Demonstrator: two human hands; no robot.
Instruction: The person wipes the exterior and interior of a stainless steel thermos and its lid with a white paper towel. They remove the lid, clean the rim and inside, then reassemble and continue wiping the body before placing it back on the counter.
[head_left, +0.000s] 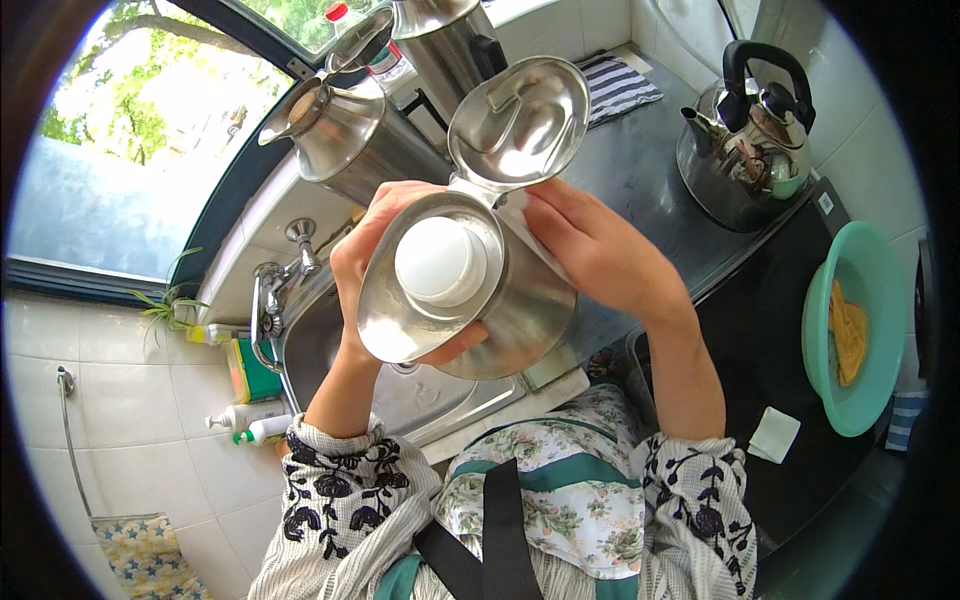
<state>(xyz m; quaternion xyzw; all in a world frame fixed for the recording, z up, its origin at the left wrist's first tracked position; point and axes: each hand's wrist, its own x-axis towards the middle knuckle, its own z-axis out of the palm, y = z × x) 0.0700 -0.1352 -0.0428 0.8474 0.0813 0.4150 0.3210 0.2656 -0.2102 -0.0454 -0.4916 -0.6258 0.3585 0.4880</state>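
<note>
A stainless-steel vacuum flask (536, 307) is held up before me, tilted so that its wide spout faces the camera. Inside the neck sits a white stopper (435, 259). The hinged metal lid (532, 124) stands swung back. Around the neck, my left hand (367, 232) grips the flask, with a fingertip showing below the spout. My right hand (600, 251) is at the far side of the body, a thin white cloth or tissue (523, 217) between it and the metal. The right fingertips are largely hidden behind the flask.
Behind are another steel flask with a cork (352, 142) and a taller one (450, 60). A sink (420, 401) and tap (270, 307) lie left. To the right are a kettle (742, 165), a black cooktop (742, 337), a green basin (817, 345) and a folded white cloth (774, 435).
</note>
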